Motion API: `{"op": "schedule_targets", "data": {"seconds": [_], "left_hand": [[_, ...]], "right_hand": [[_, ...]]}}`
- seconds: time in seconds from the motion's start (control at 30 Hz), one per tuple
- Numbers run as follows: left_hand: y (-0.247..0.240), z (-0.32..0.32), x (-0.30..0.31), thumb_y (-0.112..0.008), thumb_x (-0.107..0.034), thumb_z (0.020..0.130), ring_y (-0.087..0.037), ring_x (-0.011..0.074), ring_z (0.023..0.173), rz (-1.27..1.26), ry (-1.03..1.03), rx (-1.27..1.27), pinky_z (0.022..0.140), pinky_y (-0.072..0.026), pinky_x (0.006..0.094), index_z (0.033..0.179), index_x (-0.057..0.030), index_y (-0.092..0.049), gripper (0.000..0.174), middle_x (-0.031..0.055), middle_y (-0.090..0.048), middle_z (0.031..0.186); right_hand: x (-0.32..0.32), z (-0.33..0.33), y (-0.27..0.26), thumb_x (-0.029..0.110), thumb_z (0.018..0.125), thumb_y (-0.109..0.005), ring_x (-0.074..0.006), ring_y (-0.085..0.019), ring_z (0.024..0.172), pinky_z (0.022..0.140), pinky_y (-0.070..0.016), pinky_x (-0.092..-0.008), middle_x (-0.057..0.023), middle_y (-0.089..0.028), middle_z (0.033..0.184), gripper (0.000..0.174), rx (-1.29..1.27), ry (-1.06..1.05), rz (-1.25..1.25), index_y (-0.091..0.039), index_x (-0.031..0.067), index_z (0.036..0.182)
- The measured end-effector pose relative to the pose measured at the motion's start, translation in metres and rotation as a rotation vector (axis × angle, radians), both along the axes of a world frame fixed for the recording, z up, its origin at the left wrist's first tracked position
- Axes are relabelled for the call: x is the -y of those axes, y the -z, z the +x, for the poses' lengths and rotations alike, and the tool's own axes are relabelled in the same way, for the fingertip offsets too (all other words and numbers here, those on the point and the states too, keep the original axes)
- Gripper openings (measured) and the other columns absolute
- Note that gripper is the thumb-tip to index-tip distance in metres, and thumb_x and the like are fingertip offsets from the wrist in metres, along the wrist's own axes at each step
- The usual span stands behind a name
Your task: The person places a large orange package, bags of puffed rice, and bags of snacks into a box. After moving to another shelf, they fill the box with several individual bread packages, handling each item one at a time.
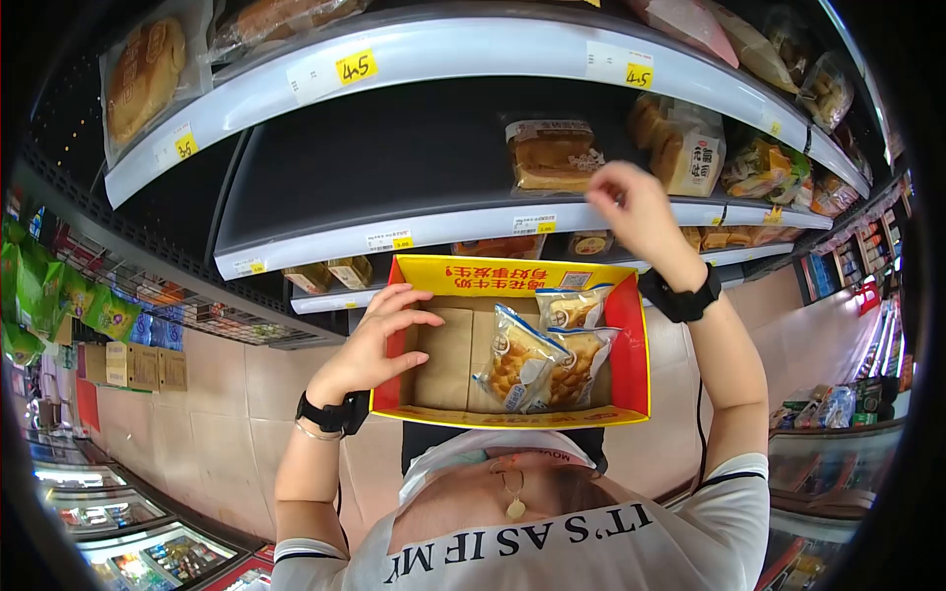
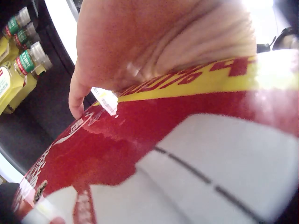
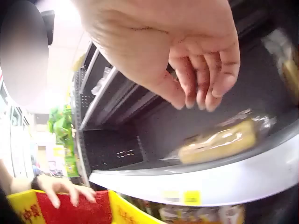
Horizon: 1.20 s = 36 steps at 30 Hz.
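Observation:
A red and yellow cardboard box (image 1: 471, 282) is in front of the person's body, with several clear bags of golden bread (image 1: 522, 362) in its right half. My left hand (image 1: 379, 340) holds the box by its left wall, fingers and thumb hooked over the rim; the left wrist view shows the palm against the printed edge. My right hand (image 1: 636, 212) is over the shelf front, fingers loosely bent and nothing between them. Just left of it lies a wrapped bread loaf (image 1: 552, 158). In the right wrist view that loaf (image 3: 219, 142) sits below the fingertips.
A wrapped bread pack (image 1: 680, 148) stands right of the loaf on the dark shelf (image 1: 394, 167). The upper shelf edge (image 1: 473, 61), with yellow price tags, curves above the right hand. More packaged goods fill the lower shelf (image 1: 330, 276). Cartons (image 1: 143, 366) are on the left.

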<state>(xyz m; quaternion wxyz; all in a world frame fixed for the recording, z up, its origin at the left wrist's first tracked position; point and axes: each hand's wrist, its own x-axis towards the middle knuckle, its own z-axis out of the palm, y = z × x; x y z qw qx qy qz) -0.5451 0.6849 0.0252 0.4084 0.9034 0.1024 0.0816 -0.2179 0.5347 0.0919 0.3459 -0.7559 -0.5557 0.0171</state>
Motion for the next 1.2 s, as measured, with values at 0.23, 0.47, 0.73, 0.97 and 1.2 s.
{"op": "schedule_targets", "data": {"seconds": [0.23,0.47,0.73,0.97,1.2], "left_hand": [[0.001,-0.001,0.000,-0.073,-0.007,0.067,-0.027,0.0315,0.132,-0.003,0.010,0.001,0.109,-0.0217,0.0428,0.110,-0.0135,-0.062,0.045,0.0070,-0.043,0.136],[0.001,0.001,-0.007,-0.073,-0.008,0.067,-0.026,0.0312,0.132,0.022,0.023,-0.010,0.110,-0.0211,0.0430,0.111,-0.0138,-0.061,0.046,0.0067,-0.043,0.136],[0.002,0.002,-0.010,-0.073,-0.009,0.068,-0.025,0.0311,0.133,0.004,0.048,-0.014,0.110,-0.0208,0.0429,0.112,-0.0151,-0.061,0.046,0.0063,-0.043,0.136],[0.001,0.001,-0.008,-0.073,-0.008,0.068,-0.026,0.0305,0.132,0.003,0.041,-0.018,0.110,-0.0210,0.0428,0.112,-0.0140,-0.061,0.046,0.0061,-0.043,0.135],[0.003,0.001,-0.010,-0.072,-0.008,0.069,-0.025,0.0302,0.132,-0.011,0.047,0.004,0.110,-0.0205,0.0423,0.112,-0.0137,-0.060,0.045,0.0063,-0.043,0.135]], "right_hand": [[-0.013,-0.084,0.058,0.039,0.078,-0.067,-0.0349,-0.062,0.071,0.064,-0.0475,-0.0421,-0.0163,-0.063,0.073,0.034,0.297,-0.541,-0.828,-0.065,0.0045,0.076],[-0.026,-0.089,0.063,0.017,0.072,-0.066,-0.0343,-0.063,0.079,0.068,-0.0489,-0.0408,-0.0187,-0.064,0.078,0.019,0.158,-0.570,-0.867,-0.064,-0.0013,0.075],[-0.012,-0.087,0.082,0.018,0.073,-0.070,-0.0353,-0.060,0.087,0.073,-0.0461,-0.0424,-0.0189,-0.062,0.088,0.033,0.019,-0.380,-0.739,-0.052,0.0025,0.096],[-0.020,-0.081,0.075,0.024,0.076,-0.069,-0.0349,-0.061,0.089,0.073,-0.0467,-0.0417,-0.0185,-0.064,0.084,0.025,0.027,-0.434,-0.885,-0.059,0.0010,0.076],[-0.012,-0.065,0.047,0.020,0.080,-0.066,-0.0219,-0.047,0.061,0.058,-0.0385,-0.0346,-0.0087,-0.049,0.063,0.030,-0.275,-0.568,-0.778,-0.045,0.0038,0.067]]}}
